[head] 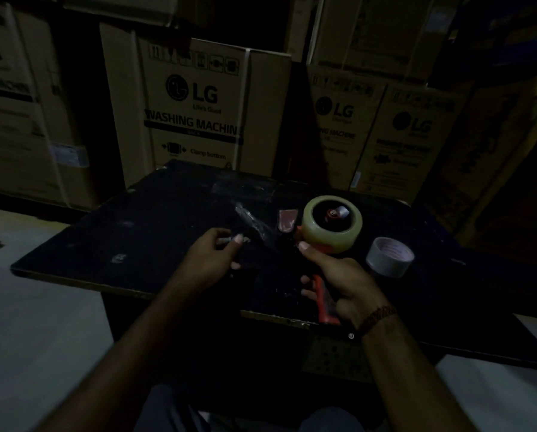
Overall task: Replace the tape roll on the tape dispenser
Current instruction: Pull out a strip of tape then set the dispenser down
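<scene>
My right hand (pixel 343 283) grips the red handle of the tape dispenser (pixel 323 299), which it holds above the dark table (pixel 111 244). A full roll of clear tape (pixel 332 224) sits on the dispenser's hub. A strip of clear tape (pixel 256 227) stretches from the dispenser toward the left. My left hand (pixel 215 257) pinches the end of that strip between thumb and fingers. The dispenser's reddish flap (pixel 287 220) stands up just left of the roll.
An empty grey cardboard tape core (pixel 389 256) lies on the table to the right of the dispenser. Large cardboard appliance boxes (pixel 195 110) are stacked behind the table. Pale floor (pixel 27 322) shows at the left. The scene is dim.
</scene>
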The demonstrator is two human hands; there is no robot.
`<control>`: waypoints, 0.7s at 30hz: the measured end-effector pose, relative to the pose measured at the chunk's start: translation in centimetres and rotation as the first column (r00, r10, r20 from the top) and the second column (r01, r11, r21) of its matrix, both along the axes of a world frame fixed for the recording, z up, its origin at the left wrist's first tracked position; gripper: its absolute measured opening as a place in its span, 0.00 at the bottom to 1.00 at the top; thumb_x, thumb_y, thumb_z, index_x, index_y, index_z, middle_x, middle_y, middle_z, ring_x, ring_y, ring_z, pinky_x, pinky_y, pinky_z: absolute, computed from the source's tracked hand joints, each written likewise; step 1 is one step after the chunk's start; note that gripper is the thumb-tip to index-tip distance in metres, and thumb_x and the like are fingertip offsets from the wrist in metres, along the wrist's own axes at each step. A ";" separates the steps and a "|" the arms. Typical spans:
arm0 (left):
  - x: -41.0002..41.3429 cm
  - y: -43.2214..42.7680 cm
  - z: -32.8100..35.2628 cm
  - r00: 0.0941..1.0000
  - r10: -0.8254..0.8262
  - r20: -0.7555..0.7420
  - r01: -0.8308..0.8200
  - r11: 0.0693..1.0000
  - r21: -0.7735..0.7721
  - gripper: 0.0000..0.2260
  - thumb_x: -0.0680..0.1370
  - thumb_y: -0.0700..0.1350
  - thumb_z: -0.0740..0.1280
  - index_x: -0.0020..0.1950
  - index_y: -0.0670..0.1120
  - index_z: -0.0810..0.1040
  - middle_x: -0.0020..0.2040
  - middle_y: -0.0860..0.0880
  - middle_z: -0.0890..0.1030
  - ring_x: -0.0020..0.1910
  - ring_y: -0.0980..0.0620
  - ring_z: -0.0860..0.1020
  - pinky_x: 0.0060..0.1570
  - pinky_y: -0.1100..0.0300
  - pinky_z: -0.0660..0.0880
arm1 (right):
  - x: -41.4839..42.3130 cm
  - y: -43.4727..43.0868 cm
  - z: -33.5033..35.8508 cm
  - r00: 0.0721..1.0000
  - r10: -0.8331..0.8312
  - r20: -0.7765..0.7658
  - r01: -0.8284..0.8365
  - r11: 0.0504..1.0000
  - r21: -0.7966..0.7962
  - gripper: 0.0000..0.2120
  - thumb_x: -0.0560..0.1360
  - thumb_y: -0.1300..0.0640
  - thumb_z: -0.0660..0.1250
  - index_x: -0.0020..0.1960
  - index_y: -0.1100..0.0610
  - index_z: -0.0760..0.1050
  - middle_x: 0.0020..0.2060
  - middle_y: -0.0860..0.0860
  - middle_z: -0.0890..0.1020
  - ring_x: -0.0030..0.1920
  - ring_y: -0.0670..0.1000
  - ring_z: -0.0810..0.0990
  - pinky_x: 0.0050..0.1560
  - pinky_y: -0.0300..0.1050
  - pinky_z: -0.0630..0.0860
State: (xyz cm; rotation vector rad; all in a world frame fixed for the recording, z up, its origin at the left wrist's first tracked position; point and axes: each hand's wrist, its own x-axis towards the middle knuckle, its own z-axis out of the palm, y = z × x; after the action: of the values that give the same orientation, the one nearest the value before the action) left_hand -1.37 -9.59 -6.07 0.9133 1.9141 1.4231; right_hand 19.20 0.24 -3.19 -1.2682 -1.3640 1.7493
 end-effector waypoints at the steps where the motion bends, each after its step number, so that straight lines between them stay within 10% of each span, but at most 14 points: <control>1: 0.6 0.0 0.5 0.992 -0.035 0.125 0.036 0.999 -0.005 0.14 0.87 0.55 0.64 0.64 0.45 0.78 0.59 0.39 0.85 0.42 0.50 0.84 0.42 0.57 0.81 | 0.3 -0.5 -0.1 1.000 -0.005 -0.014 0.005 1.000 0.020 0.16 0.74 0.50 0.79 0.54 0.61 0.86 0.39 0.54 0.87 0.31 0.50 0.81 0.37 0.48 0.82; 9: 3.0 1.0 1.7 0.806 -0.216 0.551 0.216 0.974 0.066 0.30 0.84 0.67 0.59 0.62 0.42 0.84 0.51 0.41 0.89 0.45 0.44 0.87 0.47 0.49 0.83 | 2.6 -3.5 0.2 0.998 -0.025 0.060 0.010 0.972 0.234 0.31 0.77 0.50 0.77 0.70 0.64 0.66 0.44 0.54 0.84 0.35 0.51 0.80 0.36 0.49 0.82; 15: 4.5 0.8 2.8 0.761 -0.234 0.605 0.210 0.971 0.111 0.23 0.86 0.56 0.65 0.78 0.46 0.72 0.64 0.37 0.82 0.48 0.42 0.86 0.37 0.51 0.87 | 4.6 -4.6 0.3 0.995 0.072 -0.073 -0.054 0.975 0.216 0.13 0.84 0.47 0.65 0.54 0.57 0.69 0.40 0.57 0.80 0.35 0.53 0.80 0.43 0.54 0.81; 21: 4.5 0.0 2.2 0.734 -0.233 0.638 0.200 0.972 0.124 0.24 0.85 0.61 0.64 0.66 0.42 0.81 0.61 0.39 0.85 0.63 0.39 0.82 0.58 0.43 0.81 | 5.9 -7.2 -0.4 0.976 -0.024 -0.216 0.063 0.982 0.176 0.09 0.84 0.56 0.67 0.52 0.62 0.77 0.31 0.57 0.80 0.30 0.54 0.78 0.38 0.51 0.78</control>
State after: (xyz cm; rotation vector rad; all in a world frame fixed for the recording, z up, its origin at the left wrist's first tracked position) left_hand 3.17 -9.57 -3.89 0.5269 1.2094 1.4023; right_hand 25.11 -6.94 -3.64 -0.9739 -1.3271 1.6367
